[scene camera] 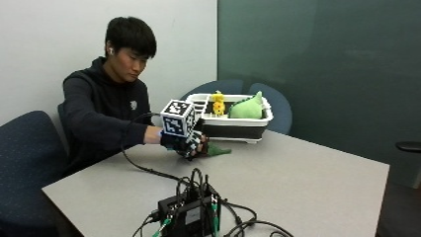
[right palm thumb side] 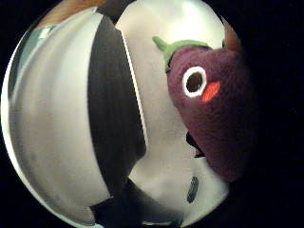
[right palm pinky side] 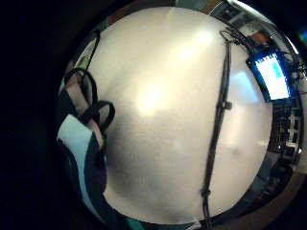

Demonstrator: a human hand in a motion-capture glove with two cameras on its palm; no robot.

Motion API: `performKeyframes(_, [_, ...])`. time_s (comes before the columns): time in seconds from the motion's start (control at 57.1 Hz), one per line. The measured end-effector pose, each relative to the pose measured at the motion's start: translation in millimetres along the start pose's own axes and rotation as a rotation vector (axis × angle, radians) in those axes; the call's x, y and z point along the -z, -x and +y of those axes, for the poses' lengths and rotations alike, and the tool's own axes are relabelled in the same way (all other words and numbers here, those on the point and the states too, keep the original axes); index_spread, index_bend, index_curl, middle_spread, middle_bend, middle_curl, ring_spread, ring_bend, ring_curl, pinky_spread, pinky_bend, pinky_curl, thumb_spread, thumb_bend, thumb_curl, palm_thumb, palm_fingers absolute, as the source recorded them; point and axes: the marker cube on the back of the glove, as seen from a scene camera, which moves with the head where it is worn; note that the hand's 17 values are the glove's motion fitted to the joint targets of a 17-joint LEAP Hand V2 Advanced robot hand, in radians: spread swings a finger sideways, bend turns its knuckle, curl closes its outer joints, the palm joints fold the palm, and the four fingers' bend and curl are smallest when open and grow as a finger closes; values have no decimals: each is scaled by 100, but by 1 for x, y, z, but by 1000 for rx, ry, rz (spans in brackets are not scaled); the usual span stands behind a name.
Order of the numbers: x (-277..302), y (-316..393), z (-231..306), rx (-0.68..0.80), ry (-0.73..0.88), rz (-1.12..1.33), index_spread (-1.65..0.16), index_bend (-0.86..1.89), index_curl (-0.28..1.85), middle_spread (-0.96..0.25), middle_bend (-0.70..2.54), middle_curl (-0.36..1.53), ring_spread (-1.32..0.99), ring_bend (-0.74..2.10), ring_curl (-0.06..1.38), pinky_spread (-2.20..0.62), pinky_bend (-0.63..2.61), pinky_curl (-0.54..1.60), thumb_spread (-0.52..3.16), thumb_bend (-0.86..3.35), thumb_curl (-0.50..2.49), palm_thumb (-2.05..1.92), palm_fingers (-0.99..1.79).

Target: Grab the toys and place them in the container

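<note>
A purple eggplant plush toy (scene camera: 212, 149) with a green stem lies low over the grey table (scene camera: 296, 173), and my gloved right hand (scene camera: 186, 142) grips it with curled fingers. In the thumb side palm view the eggplant toy (right palm thumb side: 213, 114) sits close to the palm, its white eye and orange mouth showing. Just behind the hand stands the white container (scene camera: 234, 129) with a black band, which holds a yellow toy (scene camera: 218, 103) and a green plush toy (scene camera: 248, 107). The container (right palm thumb side: 52, 133) also fills one side of the thumb side palm view.
A black electronics box (scene camera: 188, 211) with several cables sits near the table's front edge. One cable (right palm pinky side: 218, 110) runs across the table, and a lit screen (right palm pinky side: 272, 74) lies beside it. Blue chairs (scene camera: 26, 163) stand around the table.
</note>
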Motion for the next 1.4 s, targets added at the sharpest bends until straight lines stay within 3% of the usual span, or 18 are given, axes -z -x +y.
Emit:
performKeyframes(0.298, [90,10,6,17,-161,100,-40,50,15,-24,88,70,-37,124,55,-38,111,41,43,14,93,81,98])
performKeyframes(0.455, [180,67,16,135,-317,34,-44,57,17,-25,88,76,-37,125,57,-39,112,44,26,15,100,80,96])
performKeyframes(0.578, [210,129,22,279,-351,18,-46,61,18,-26,88,80,-36,126,59,-39,113,45,16,16,104,79,94])
performKeyframes(0.648, [215,142,12,283,-219,-38,-47,60,19,-26,87,82,-36,126,59,-39,114,47,12,15,106,77,89])
performKeyframes(0.735, [193,163,9,297,-67,109,-44,46,17,-27,81,83,-36,126,61,-38,117,48,11,13,108,75,68])
performKeyframes(0.788, [181,163,9,349,-3,217,-38,27,14,-25,62,76,-34,116,58,-36,128,51,28,11,108,70,31])
performKeyframes(0.858, [176,142,5,400,11,395,-33,30,20,-19,41,68,-26,87,52,-24,120,50,55,1,100,54,-31])
performKeyframes(0.893, [177,140,7,409,-1,375,-32,27,19,-16,32,64,-22,74,47,-19,116,46,65,-3,95,49,-37])
performKeyframes(1.068, [179,124,34,400,-102,67,-28,16,21,-7,16,52,-12,49,33,-7,97,37,99,-2,76,38,-18])
performKeyframes(1.4, [125,13,84,350,-116,55,-28,16,27,-5,23,49,-10,49,32,-2,79,31,126,-2,54,29,-1])
